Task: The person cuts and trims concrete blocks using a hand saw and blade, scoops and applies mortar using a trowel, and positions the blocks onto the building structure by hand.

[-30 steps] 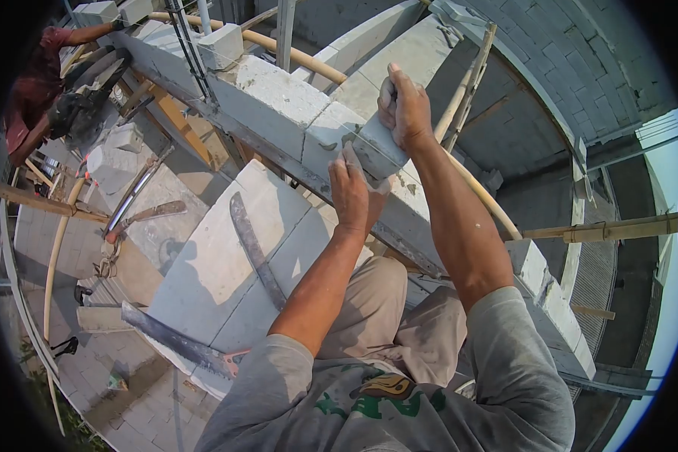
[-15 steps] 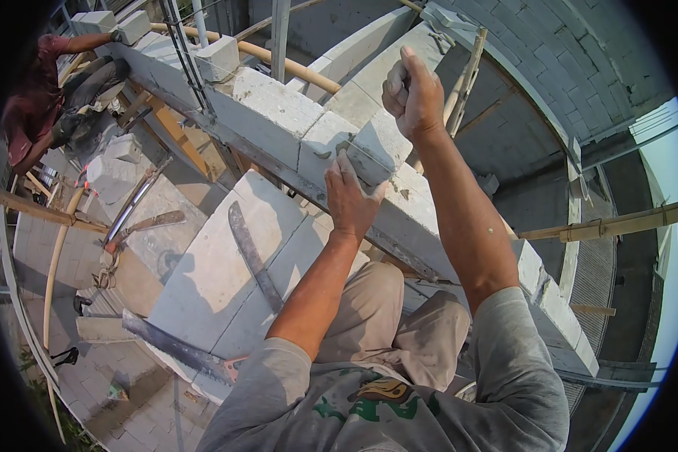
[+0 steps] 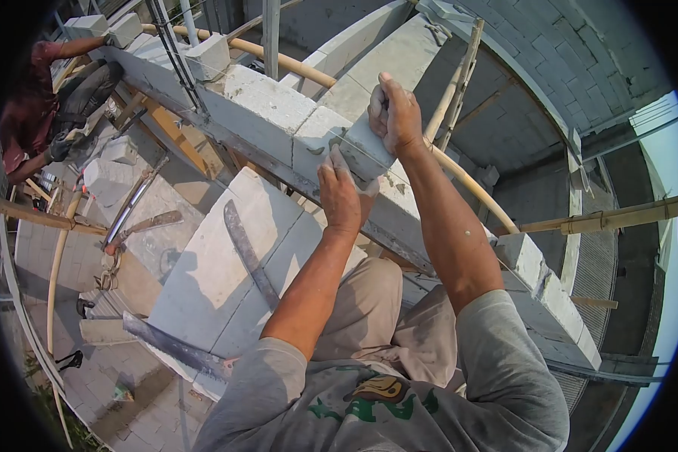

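Note:
A pale lightweight concrete block [image 3: 365, 143] sits on top of the block wall [image 3: 267, 102] in front of me, with grey mortar smeared beside its left end. My left hand [image 3: 343, 192] grips the block's near side, fingers up along one side and thumb toward the other. Curled into a fist, my right hand [image 3: 395, 117] is at the block's far upper edge and looks to be touching it. I see nothing in that fist. A long saw blade [image 3: 248, 252] lies across the pale boards [image 3: 196, 275] left of my knees.
A second blade [image 3: 173, 346] lies lower left. A bamboo pole [image 3: 279, 64] runs behind the wall, and thin upright rods [image 3: 177, 56] stand against it. Another person [image 3: 45, 113] crouches at the far left, one gloved hand near a block [image 3: 124, 30]. Blocks and tools lie below.
My right fist has come down from above onto the block's far edge. The left hand stays on the block. The other person's lower gloved hand has come into view.

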